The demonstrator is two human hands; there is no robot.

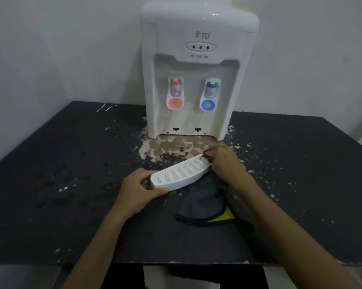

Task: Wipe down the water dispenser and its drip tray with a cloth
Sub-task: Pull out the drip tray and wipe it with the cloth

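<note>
Table [61,163]: black top filling the lower two thirds of the view, its coating flaked away in pale patches, thickest right in front of the machine.
Wall [51,49]: plain and pale, behind the table from 9 round to 3 o'clock.
Water dispenser [196,28]: white countertop unit standing upright at 12 o'clock on the table's far edge, against the wall; the slot at its foot holds no tray.
Cloth [203,201]: dark grey with black edging and a yellow patch, lying crumpled on the table at 5 o'clock from the tray, partly under the right forearm; one end runs up into the right hand.
Drip tray [180,174]: white slotted tray at the centre, off the dispenser and near its base, tilted with its long axis running from 8 to 2 o'clock.
Left hand [138,190]: grips the tray's near end at 8 o'clock, thumb along the front wall, fingers curled behind.
Right hand [226,163]: at the tray's far end, 2 o'clock, fingers curled tight round a dark bunch of the cloth pressed to the rim.
Red tap [175,88]: left in the recess.
Blue tap [211,90]: right in the recess.
</note>
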